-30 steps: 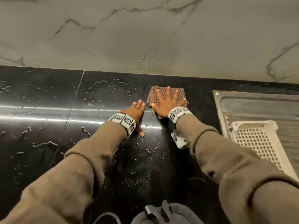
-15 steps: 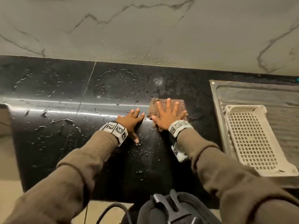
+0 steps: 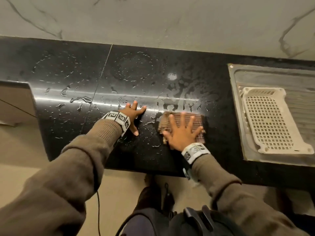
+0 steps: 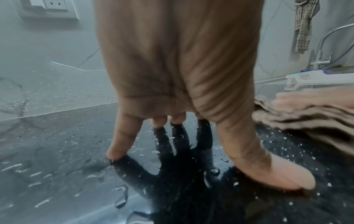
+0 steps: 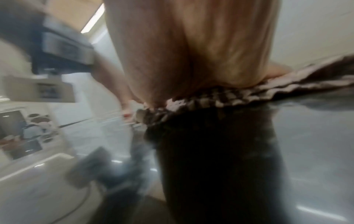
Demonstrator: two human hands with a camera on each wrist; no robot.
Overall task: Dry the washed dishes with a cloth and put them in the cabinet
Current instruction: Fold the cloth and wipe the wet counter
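Note:
A folded brown checked cloth (image 3: 197, 121) lies flat on the wet black counter (image 3: 71, 120). My right hand (image 3: 182, 132) presses on it with fingers spread straight; the cloth (image 5: 239, 97) bunches under my palm in the blurred right wrist view. My left hand (image 3: 133, 113) rests flat on the bare counter just left of the cloth, fingers straight, thumb (image 4: 268, 171) and little finger (image 4: 122, 136) touching the wet surface. The cloth's edge (image 4: 306, 119) shows at the right of the left wrist view. No dishes are in view.
A white perforated plastic tray (image 3: 271, 120) lies on the steel sink drainboard (image 3: 238, 103) at the right. The marble wall (image 3: 153, 23) backs the counter. Water drops and smears cover the counter. A wall socket (image 4: 49, 7) and another hanging checked cloth (image 4: 304, 25) show in the left wrist view.
My right hand has slid the cloth toward the near edge and rightward, leaving wiped smears behind it. The left hand stays flat on the counter. The head view has tilted downward.

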